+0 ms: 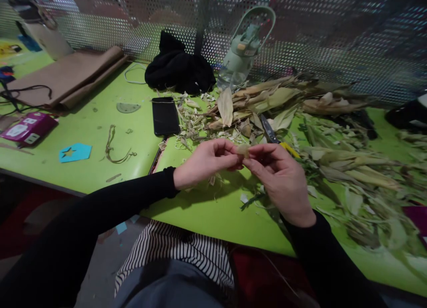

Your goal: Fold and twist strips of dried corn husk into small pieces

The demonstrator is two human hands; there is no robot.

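Observation:
Between my two hands is a small pale piece of corn husk (pixel 243 150), pinched from both sides above the green table (pixel 196 219). My left hand (pixel 213 159) grips its left edge with thumb and fingertips. On the other side, my right hand (pixel 278 176) has it between thumb and forefinger. Just beyond the right hand lie scissors (pixel 269 131) with yellow handles, partly covered by that hand. Dried corn husks (pixel 263 99) are heaped behind the hands, and more loose husks (pixel 360 165) spread out at the right. Small husk scraps (pixel 191 121) litter the surface around them.
A black phone (pixel 165 116) lies left of the scraps. Behind it are black cloth (pixel 180 67) and a green water bottle (pixel 238 56). Leftward are a blue paper tag (pixel 75 152), a twisted cord (pixel 111 147), brown paper (pixel 73 76) and a purple packet (pixel 28 129). Perforated metal (pixel 133 23) borders the back.

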